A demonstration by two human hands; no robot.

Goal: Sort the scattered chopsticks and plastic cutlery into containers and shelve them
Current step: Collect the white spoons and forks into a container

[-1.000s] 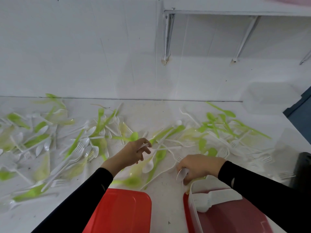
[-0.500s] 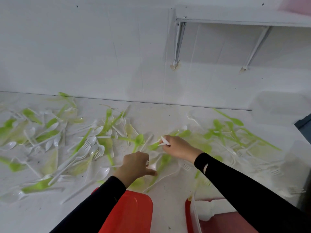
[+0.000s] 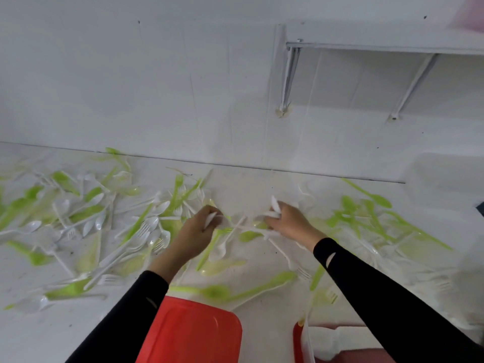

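White and green plastic spoons and forks (image 3: pixel 136 226) lie scattered across the white table (image 3: pixel 31 328). My left hand (image 3: pixel 195 231) is over the middle of the pile, its fingers curled round a white spoon (image 3: pixel 210 220). My right hand (image 3: pixel 288 221) is a little to the right, pinching white spoons (image 3: pixel 275 206) that stick up from its fingers. A clear container (image 3: pixel 307 344) holding white cutlery stands at the bottom right, partly hidden by my right sleeve.
A red lid (image 3: pixel 191 334) lies at the near table edge between my arms. More green cutlery (image 3: pixel 366 213) spreads to the right. A wall shelf on brackets (image 3: pixel 366 48) hangs at the upper right. A translucent tub (image 3: pixel 445 174) stands at the far right.
Both hands have moved farther into the pile. The left hand has taken hold of a white spoon. The right hand has shifted right and now holds more white spoons.
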